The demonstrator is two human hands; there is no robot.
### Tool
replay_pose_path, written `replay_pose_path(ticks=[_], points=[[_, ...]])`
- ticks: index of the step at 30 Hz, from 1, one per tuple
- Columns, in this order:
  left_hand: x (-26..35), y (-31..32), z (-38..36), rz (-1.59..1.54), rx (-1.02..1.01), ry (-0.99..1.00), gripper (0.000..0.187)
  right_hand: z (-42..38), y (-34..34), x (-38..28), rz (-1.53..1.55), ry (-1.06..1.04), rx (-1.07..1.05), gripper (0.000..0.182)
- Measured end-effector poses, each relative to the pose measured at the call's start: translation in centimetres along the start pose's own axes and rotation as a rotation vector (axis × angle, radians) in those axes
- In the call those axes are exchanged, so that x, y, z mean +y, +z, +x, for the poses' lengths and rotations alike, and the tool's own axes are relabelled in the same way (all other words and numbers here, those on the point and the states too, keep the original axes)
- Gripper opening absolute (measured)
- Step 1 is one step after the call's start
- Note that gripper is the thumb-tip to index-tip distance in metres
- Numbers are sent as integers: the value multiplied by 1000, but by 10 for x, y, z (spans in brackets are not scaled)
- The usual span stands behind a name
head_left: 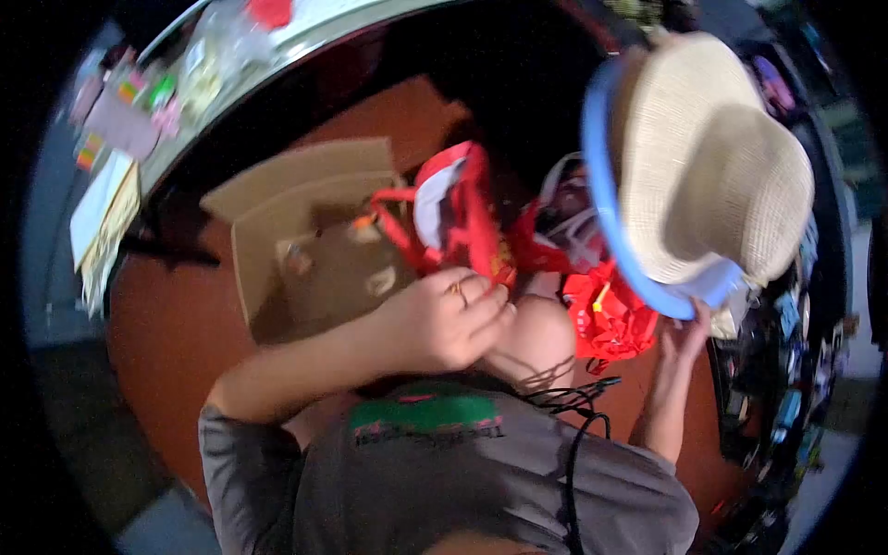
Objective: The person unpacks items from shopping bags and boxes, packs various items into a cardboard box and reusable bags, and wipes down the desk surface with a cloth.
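A beige straw hat (689, 185) stands raised on the right, with a round light-blue rim (601, 185) behind its brim. My right hand (684, 328) grips that rim at its lower edge. In front of my knee is my left hand (458, 319), with a ring on one finger. Its fingers are curled together and blurred, and I cannot tell what is in them. Just past those fingers a red bag (476, 222) with a white inside stands by an open cardboard box (314, 166). A few small things lie in the box.
A crumpled red bag (610, 319) lies on the reddish-brown floor (157, 370) below the hat. Dark cables (578, 398) hang by my lap. A glass-edged table (305, 32) with bags and small goods curves along the upper left. Many small items (786, 407) crowd the right side.
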State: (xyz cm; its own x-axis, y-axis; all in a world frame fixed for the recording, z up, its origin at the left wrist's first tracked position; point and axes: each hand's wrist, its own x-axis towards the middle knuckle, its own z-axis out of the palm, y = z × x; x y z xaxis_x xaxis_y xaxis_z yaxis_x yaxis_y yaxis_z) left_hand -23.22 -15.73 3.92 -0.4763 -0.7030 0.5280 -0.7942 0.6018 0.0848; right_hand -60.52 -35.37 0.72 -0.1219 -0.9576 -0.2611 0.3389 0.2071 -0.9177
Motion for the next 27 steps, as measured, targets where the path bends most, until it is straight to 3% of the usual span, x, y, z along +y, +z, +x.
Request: replay_pose_path(ticks=[1,2,3,4,5,6,7,8,9,11,13,14,18,21,24,26,27], points=[[0,5,-17,-25,-134,-87,30,14,-21,0,7,-35,16,18],[1,14,-39,-100,-304,-223,20,44,-65,0,68,-27,-113,14],[1,22,-67,-44,-539,-292,18,46,-59,-1,32,-106,118,11],[4,23,-95,-98,-651,-541,18,59,-81,-6,46,-36,17,8],[3,27,-129,-6,-724,-639,16,70,-91,-5,55,-83,47,9],[-9,10,-139,-24,-1090,-739,14,88,-111,-5,71,-55,17,10],[-4,16,-185,105,-945,-884,12,104,-133,2,82,-27,-9,11],[-4,8,-203,145,-955,-993,14,124,-152,7,117,2,-20,19],[-5,-14,-198,-11,-1047,-1287,18,141,-168,11,154,33,-26,28],[-3,-19,-218,-63,-1220,-1393,24,163,-177,19,110,97,33,27],[2,2,-272,-125,-1108,-1315,30,196,-185,38,43,86,55,20],[5,3,-291,-155,-1060,-1283,34,247,-249,55,0,130,6,24],[-4,1,-232,-307,-1277,-1481,50,291,-218,95,42,19,213,26],[14,28,-269,-224,-1169,-1207,51,304,-198,115,-6,7,278,27],[23,55,-248,-202,-1312,-1311,48,342,-192,141,47,42,384,29],[38,77,-246,-144,-1237,-1293,40,360,-188,155,135,141,450,32],[42,86,-242,-119,-1201,-1279,36,377,-199,170,41,36,366,28]])
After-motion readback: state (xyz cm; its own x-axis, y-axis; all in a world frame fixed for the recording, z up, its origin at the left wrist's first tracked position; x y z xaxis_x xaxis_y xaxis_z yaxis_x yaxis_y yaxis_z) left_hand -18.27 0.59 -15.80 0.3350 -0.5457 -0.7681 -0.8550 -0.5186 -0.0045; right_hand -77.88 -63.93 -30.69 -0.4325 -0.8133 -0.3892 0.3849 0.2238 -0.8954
